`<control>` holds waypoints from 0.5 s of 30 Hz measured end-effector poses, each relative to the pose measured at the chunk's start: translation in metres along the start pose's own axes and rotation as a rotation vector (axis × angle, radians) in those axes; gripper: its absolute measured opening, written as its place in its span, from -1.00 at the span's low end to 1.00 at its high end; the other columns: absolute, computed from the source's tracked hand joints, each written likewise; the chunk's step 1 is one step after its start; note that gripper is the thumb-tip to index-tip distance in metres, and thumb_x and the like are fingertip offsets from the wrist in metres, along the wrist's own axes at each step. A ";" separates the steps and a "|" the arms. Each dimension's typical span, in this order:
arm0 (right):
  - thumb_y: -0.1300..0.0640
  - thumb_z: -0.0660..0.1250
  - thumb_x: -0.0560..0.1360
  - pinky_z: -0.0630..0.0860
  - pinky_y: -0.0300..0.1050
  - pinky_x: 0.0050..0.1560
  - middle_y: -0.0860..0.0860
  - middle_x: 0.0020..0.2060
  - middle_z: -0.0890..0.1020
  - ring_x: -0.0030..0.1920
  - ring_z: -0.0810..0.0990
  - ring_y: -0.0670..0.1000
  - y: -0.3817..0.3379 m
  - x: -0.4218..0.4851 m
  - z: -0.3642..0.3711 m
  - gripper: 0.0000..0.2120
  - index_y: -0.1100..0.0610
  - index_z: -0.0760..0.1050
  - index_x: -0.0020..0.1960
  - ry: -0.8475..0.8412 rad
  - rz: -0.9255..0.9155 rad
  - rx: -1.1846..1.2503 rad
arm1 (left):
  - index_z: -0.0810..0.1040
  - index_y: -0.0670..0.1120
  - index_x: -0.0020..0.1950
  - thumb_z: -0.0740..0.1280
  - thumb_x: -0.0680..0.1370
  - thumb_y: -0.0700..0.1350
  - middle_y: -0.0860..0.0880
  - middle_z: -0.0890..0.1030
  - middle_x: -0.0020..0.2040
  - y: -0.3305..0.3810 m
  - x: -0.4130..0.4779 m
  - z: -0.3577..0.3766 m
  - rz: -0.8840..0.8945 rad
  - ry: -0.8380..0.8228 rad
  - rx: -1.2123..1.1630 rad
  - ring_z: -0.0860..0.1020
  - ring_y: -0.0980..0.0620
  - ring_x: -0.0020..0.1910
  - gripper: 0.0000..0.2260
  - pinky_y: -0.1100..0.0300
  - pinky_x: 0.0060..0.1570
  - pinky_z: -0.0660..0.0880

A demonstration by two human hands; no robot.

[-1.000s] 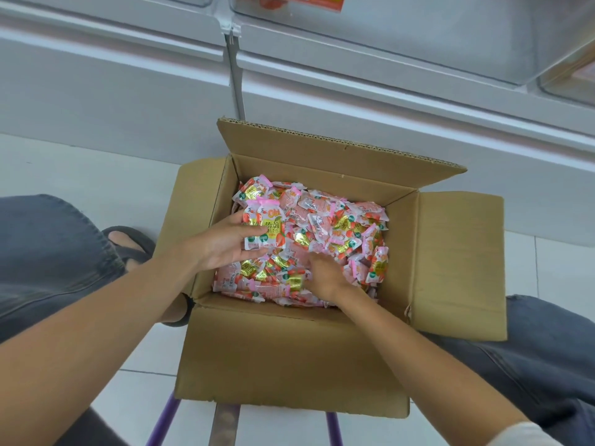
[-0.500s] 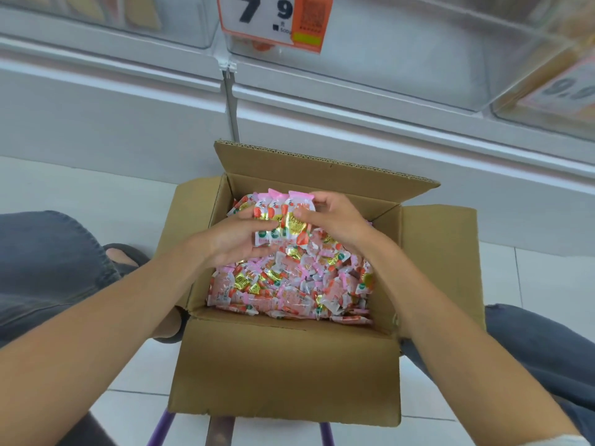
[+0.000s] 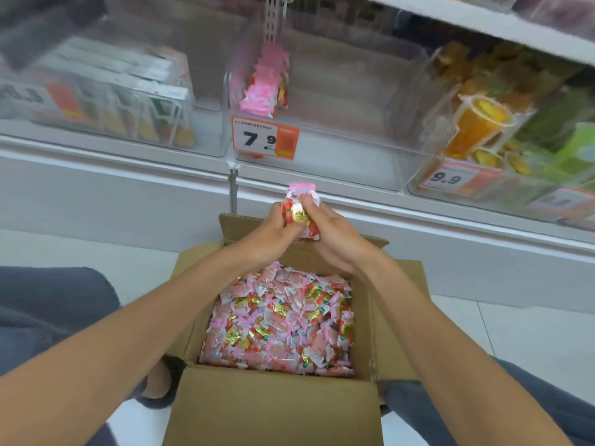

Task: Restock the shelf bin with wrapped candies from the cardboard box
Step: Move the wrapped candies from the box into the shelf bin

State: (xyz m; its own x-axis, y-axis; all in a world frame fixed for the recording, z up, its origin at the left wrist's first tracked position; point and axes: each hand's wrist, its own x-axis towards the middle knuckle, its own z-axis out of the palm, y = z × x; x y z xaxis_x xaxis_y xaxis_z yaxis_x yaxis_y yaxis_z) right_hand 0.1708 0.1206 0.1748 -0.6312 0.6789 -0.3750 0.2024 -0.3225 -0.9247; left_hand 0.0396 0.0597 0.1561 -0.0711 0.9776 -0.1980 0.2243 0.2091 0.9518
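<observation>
White floor tiles [image 3: 515, 333] are running under a low store shelf, seen from the head camera. Both hands are working together above the far flap of the box [image 3: 273, 410]. The left hand [image 3: 273, 230] and the right hand [image 3: 335, 239] are curling their fingers round a small bunch [image 3: 301, 206] of wrapped candies and pressing it between them. The bunch is hanging in the air just below the front of the clear bin [image 3: 338, 162], which is holding only a few pink packs [image 3: 262, 88] at its left side. The box is sitting open between the knees, nearly full of loose candies [image 3: 280, 320].

To do this step well, I judge the hands should be lifting the bunch over the bin's front wall before loosening, since slippery wrappers could be sliding out between the palms. An orange price tag [image 3: 264, 136] is hanging on that wall. Neighbouring bins of cartons [image 3: 112, 101] and jelly cups [image 3: 479, 123] are standing close on either side.
</observation>
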 end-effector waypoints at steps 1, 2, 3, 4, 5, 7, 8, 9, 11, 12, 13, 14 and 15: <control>-0.08 0.16 0.65 0.54 -0.12 0.15 0.04 0.12 0.65 0.09 0.64 -0.09 -0.012 -0.003 0.002 -0.53 0.17 0.31 0.44 0.001 -0.015 0.051 | 0.22 -0.01 0.41 0.17 0.57 0.09 -0.06 0.40 0.32 0.007 0.000 -0.002 0.096 0.042 0.081 0.36 0.01 0.35 -0.56 0.04 0.36 0.32; 0.04 0.12 0.67 0.56 -0.20 -0.06 0.02 -0.06 0.68 -0.09 0.65 -0.11 -0.021 -0.006 0.004 -0.68 0.20 0.39 0.33 -0.014 -0.035 0.102 | 0.20 -0.01 0.47 0.12 0.52 0.14 -0.06 0.32 0.40 0.013 0.000 -0.006 0.176 0.068 0.183 0.27 0.00 0.42 -0.46 0.01 0.41 0.25; 0.14 0.10 0.68 0.52 -0.22 -0.18 0.01 -0.19 0.66 -0.20 0.63 -0.10 -0.030 -0.008 0.004 -0.79 0.21 0.42 0.21 -0.034 -0.062 0.131 | 0.12 0.00 0.53 0.06 0.50 0.21 -0.02 0.21 0.49 0.018 0.001 -0.012 0.229 0.073 0.282 0.14 -0.01 0.51 -0.37 -0.06 0.47 0.16; 0.23 0.10 0.67 0.50 -0.21 -0.22 0.01 -0.26 0.64 -0.25 0.60 -0.08 -0.037 -0.011 0.004 -0.85 0.22 0.43 0.11 -0.060 -0.084 0.163 | 0.00 0.02 0.59 0.00 0.49 0.28 0.03 0.05 0.58 0.021 0.002 -0.019 0.246 0.062 0.372 -0.03 0.02 0.57 -0.29 -0.14 0.51 0.05; 0.30 0.10 0.64 0.50 -0.20 -0.23 0.02 -0.29 0.64 -0.25 0.59 -0.05 -0.044 -0.015 0.004 -0.86 0.22 0.43 0.05 -0.093 -0.096 0.190 | -0.12 0.03 0.61 -0.06 0.48 0.33 0.06 -0.11 0.61 0.024 0.004 -0.026 0.243 0.041 0.448 -0.18 0.05 0.59 -0.24 -0.18 0.53 -0.06; 0.37 0.12 0.61 0.55 -0.18 -0.19 0.05 -0.22 0.67 -0.20 0.63 -0.03 -0.058 -0.020 0.003 -0.85 0.24 0.44 0.07 -0.149 -0.099 0.228 | -0.24 0.03 0.61 -0.10 0.49 0.38 0.06 -0.26 0.61 0.033 0.006 -0.039 0.234 -0.015 0.547 -0.31 0.07 0.56 -0.20 -0.19 0.54 -0.15; 0.38 0.14 0.60 0.56 -0.15 -0.14 0.08 -0.17 0.68 -0.17 0.65 -0.02 -0.063 -0.020 0.001 -0.85 0.25 0.44 0.09 -0.146 -0.096 0.235 | -0.25 0.03 0.61 -0.08 0.49 0.40 0.05 -0.27 0.61 0.042 0.004 -0.044 0.233 -0.047 0.563 -0.31 0.07 0.56 -0.19 -0.17 0.54 -0.15; 0.39 0.16 0.59 0.57 -0.11 -0.07 0.10 -0.14 0.68 -0.15 0.65 0.00 -0.069 -0.022 -0.001 -0.85 0.26 0.45 0.09 -0.141 -0.092 0.242 | -0.24 0.02 0.61 -0.02 0.51 0.41 0.04 -0.25 0.61 0.052 0.003 -0.047 0.233 -0.073 0.558 -0.29 0.07 0.57 -0.18 -0.13 0.55 -0.15; 0.39 0.19 0.58 0.51 -0.07 0.01 0.13 -0.13 0.66 -0.13 0.63 0.04 -0.080 -0.020 -0.007 -0.86 0.28 0.45 0.10 -0.106 -0.103 0.218 | -0.17 0.00 0.62 0.20 0.54 0.35 0.05 -0.13 0.62 0.072 0.001 -0.054 0.221 -0.088 0.493 -0.13 0.09 0.58 -0.14 0.00 0.56 -0.07; 0.39 0.20 0.58 0.46 -0.05 0.02 0.14 -0.12 0.65 -0.12 0.61 0.07 -0.086 -0.017 -0.011 -0.85 0.29 0.46 0.12 -0.082 -0.117 0.203 | -0.08 0.00 0.62 0.30 0.49 0.30 0.06 0.01 0.61 0.080 0.002 -0.059 0.214 -0.053 0.430 0.02 0.08 0.57 -0.12 0.05 0.53 0.07; 0.39 0.21 0.56 0.44 -0.04 -0.01 0.17 -0.10 0.65 -0.11 0.60 0.09 -0.092 -0.014 -0.015 -0.84 0.31 0.46 0.13 -0.063 -0.132 0.205 | 0.04 0.01 0.61 0.37 0.46 0.26 0.05 0.19 0.56 0.087 0.004 -0.065 0.223 0.019 0.365 0.21 0.08 0.51 -0.14 0.11 0.45 0.24; 0.39 0.21 0.55 0.48 -0.06 -0.05 0.18 -0.10 0.65 -0.12 0.61 0.10 -0.100 -0.009 -0.021 -0.83 0.32 0.47 0.13 -0.040 -0.148 0.218 | 0.20 0.02 0.56 0.42 0.45 0.21 0.05 0.37 0.44 0.091 0.009 -0.072 0.251 0.128 0.323 0.40 0.10 0.36 -0.24 0.19 0.31 0.38; 0.39 0.21 0.55 0.54 -0.08 -0.10 0.19 -0.09 0.66 -0.12 0.64 0.11 -0.109 -0.003 -0.027 -0.82 0.33 0.48 0.13 -0.021 -0.167 0.248 | 0.35 0.03 0.45 0.45 0.46 0.15 0.05 0.48 0.29 0.095 0.015 -0.081 0.306 0.259 0.318 0.50 0.13 0.15 -0.39 0.25 0.14 0.45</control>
State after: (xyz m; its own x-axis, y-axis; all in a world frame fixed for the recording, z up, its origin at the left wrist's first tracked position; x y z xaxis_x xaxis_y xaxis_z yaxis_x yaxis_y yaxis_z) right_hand 0.1707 0.1716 0.2744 -0.6565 0.7231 -0.2147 -0.0934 -0.3603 -0.9281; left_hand -0.0188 0.0920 0.2622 -0.1859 0.9657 0.1813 0.5542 -0.0493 0.8309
